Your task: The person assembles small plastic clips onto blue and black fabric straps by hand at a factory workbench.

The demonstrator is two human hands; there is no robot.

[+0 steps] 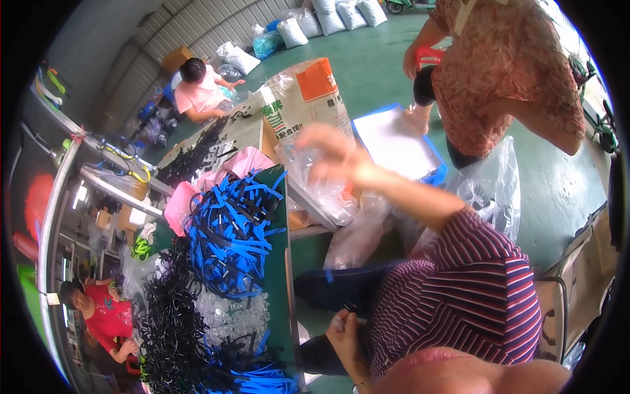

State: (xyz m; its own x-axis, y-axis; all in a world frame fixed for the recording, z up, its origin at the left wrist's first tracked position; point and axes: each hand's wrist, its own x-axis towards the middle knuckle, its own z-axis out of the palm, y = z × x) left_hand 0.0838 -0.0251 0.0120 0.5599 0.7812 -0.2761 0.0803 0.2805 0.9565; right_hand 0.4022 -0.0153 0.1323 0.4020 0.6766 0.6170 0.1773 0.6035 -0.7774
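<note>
My right hand (335, 157), smeared by motion, reaches out over a clear plastic bag (319, 190) beside a printed woven sack (315, 98). Whether its fingers hold anything does not show. Low by my lap, my left hand (344, 338) has its fingers pinched together. A small dark tip pokes out there, too small to name. On the green table (281, 253) lies a heap of blue and black straps (233, 230). Nearer are a tangle of black cords (172, 315), a pile of small clear plastic pieces (233, 320) and more blue straps (252, 377).
A pink plastic container (178, 209) sits by the straps. Black pieces (203, 151) cover a farther surface, where a person in pink (197, 95) sits. Another person in red (105, 312) is across the table. Someone in patterned clothes (512, 72) stands near a blue-rimmed white tray (400, 141).
</note>
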